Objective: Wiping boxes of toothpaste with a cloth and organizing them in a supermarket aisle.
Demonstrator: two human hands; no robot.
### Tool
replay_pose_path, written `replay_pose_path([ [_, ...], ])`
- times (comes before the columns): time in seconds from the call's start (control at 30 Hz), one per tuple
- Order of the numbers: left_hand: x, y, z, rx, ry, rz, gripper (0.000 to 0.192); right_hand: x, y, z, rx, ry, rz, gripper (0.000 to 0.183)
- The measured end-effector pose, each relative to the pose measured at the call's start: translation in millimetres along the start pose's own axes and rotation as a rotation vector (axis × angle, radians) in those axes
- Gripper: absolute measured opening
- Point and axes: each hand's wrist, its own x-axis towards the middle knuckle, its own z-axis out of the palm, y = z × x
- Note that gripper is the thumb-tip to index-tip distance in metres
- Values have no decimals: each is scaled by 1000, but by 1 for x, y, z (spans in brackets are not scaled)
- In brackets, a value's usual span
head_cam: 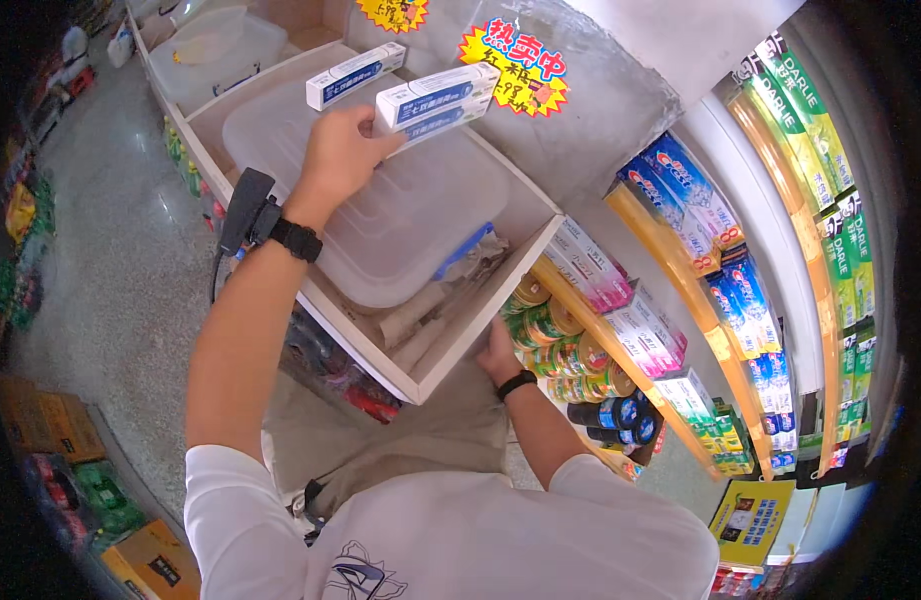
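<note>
My left hand [348, 154], with a black strap and device at the wrist, pinches the near end of two stacked white-and-blue toothpaste boxes [438, 105]. They are above a translucent plastic lid [355, 217], which lies inside a pale wooden bin [468, 330]. One more white-and-blue toothpaste box [355, 75] rests to their left, near the bin's back. My right hand [498, 351] is low against the outside of the bin's near right corner. Its fingertips are hidden behind the bin, so its grip cannot be made out.
Wooden-edged shelves [663, 225] hold many toothpaste boxes on the right. Jars with gold lids [565, 322] stand below them. Yellow starburst price signs [514, 67] are on the grey wall. Cardboard scraps [423, 319] lie in the bin. Cartons [149, 559] stand on the floor at left.
</note>
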Motion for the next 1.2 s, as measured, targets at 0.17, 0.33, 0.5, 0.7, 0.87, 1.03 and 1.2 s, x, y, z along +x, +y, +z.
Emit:
replay_pose_path([
  [0.17,2,0,5,33,81,88,30,3,0,-7,-47,-17,-57,41],
  [0.33,6,-10,12,-43,85,44,29,27,5,-38,64,-59,11,38],
  [0.5,6,9,11,-19,58,103,26,29,11,-41,70,7,-82,36],
  [0.7,11,27,30,-21,85,85,23,40,21,-48,217,-84,-52,36],
  [0.87,10,-1,31,-105,33,89,27,-8,-2,-2,-109,-2,-129,35],
  [1.03,14,-11,38,-125,-35,119,31,10,3,-19,194,-56,8,34],
  [1.2,17,-17,32,-23,-43,-12,32,23,9,-31,213,-56,26,33],
])
